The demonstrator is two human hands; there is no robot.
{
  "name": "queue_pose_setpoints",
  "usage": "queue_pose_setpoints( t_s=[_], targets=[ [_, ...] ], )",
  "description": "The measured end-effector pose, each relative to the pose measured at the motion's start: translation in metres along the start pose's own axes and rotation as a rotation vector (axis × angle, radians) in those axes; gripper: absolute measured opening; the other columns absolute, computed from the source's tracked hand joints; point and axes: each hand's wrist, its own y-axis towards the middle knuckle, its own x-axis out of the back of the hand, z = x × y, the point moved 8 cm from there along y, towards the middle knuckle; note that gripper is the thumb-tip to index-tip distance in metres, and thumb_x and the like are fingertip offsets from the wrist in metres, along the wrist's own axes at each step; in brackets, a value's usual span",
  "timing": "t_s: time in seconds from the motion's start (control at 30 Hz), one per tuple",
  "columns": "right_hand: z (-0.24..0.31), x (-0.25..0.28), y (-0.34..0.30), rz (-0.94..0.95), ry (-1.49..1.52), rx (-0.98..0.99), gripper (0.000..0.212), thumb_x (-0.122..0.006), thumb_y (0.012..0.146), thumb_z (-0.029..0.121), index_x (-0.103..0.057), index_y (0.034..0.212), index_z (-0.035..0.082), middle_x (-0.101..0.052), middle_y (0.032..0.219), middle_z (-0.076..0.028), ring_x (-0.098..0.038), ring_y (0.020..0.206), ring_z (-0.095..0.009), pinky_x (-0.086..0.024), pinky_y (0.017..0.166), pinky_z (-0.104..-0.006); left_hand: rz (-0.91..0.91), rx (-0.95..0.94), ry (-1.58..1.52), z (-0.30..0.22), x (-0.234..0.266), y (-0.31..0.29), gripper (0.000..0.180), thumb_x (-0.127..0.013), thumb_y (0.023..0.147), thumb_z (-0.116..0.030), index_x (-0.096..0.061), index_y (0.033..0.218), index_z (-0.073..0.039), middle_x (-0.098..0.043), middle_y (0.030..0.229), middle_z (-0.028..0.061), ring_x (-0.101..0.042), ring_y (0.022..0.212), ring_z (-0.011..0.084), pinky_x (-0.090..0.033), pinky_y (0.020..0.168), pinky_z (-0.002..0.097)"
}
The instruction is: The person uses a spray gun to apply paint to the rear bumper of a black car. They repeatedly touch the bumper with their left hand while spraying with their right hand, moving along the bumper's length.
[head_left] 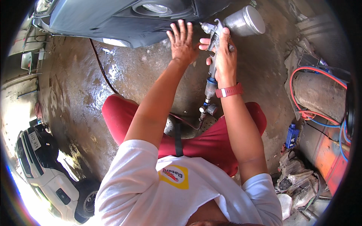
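Observation:
A paint spray gun (pixel 215 43) with a silver cup (pixel 245 22) is in my right hand (pixel 225 56), its nozzle pointing left toward a grey car bumper (pixel 147 28). Below the grip hang a small blue-ringed filter (pixel 211 87) and a gauge (pixel 212 109), joined to a thin dark hose. My left hand (pixel 183 43) is spread with its fingers stretched out, just in front of the bumper's lower part. Whether its fingertips touch the bumper I cannot tell. A round lamp (pixel 154 8) is set in the bumper above that hand.
The concrete floor (pixel 75 83) looks wet on the left, where a dark hose (pixel 98 62) runs across it. At right lie a cylindrical tank (pixel 318 92), red hose (pixel 293 83), a blue bottle (pixel 291 136) and crumpled plastic (pixel 298 180). A white vehicle (pixel 52 173) stands lower left.

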Motion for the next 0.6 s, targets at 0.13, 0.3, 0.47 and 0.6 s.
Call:
queue_pose_setpoints(
  t_s=[0.13, 0.3, 0.47, 0.6],
  targets=[
    [0.008, -0.006, 0.001, 0.143, 0.102, 0.065, 0.075, -0.04, 0.111, 0.069, -0.063, 0.144, 0.006, -0.08, 0.108, -0.016, -0.076, 0.087, -0.017, -0.047, 0.049, -0.0244, 0.055, -0.341, -0.017, -0.052, 0.016, 0.008, 0.11, -0.074, 0.085, -0.058, -0.024, 0.174, -0.015, -0.019, 0.18, 0.017, -0.013, 0.168, 0.039, -0.011, 0.133, 0.0649],
    [0.029, -0.005, -0.003, 0.16, 0.073, 0.25, 0.077, -0.036, 0.113, 0.068, -0.05, 0.159, 0.008, -0.08, 0.109, -0.016, -0.077, 0.091, -0.02, -0.048, 0.05, -0.0245, -0.363, -0.282, -0.371, -0.034, 0.077, 0.03, 0.108, -0.072, 0.084, -0.043, -0.022, 0.172, -0.006, -0.02, 0.178, 0.0258, -0.015, 0.163, 0.0539, -0.016, 0.125, 0.077],
    [0.021, -0.003, 0.0, 0.038, 0.045, 0.192, 0.072, -0.039, 0.113, 0.067, -0.063, 0.14, 0.005, -0.08, 0.106, -0.016, -0.077, 0.089, -0.019, -0.049, 0.05, -0.026, -0.063, -0.322, 0.293, -0.036, 0.047, 0.043, 0.102, -0.064, 0.087, -0.043, -0.022, 0.174, -0.007, -0.009, 0.184, 0.0118, -0.007, 0.17, 0.0341, -0.009, 0.134, 0.0596],
    [-0.009, -0.001, 0.008, -0.073, -0.024, 0.015, 0.07, -0.044, 0.11, 0.069, -0.069, 0.133, 0.008, -0.08, 0.102, -0.014, -0.077, 0.085, -0.016, -0.049, 0.049, -0.0253, 0.177, -0.331, 0.35, -0.027, 0.013, 0.023, 0.096, -0.065, 0.096, -0.04, -0.019, 0.175, -0.009, -0.008, 0.185, 0.0042, -0.003, 0.17, 0.0217, 0.0, 0.137, 0.0489]
  ],
)
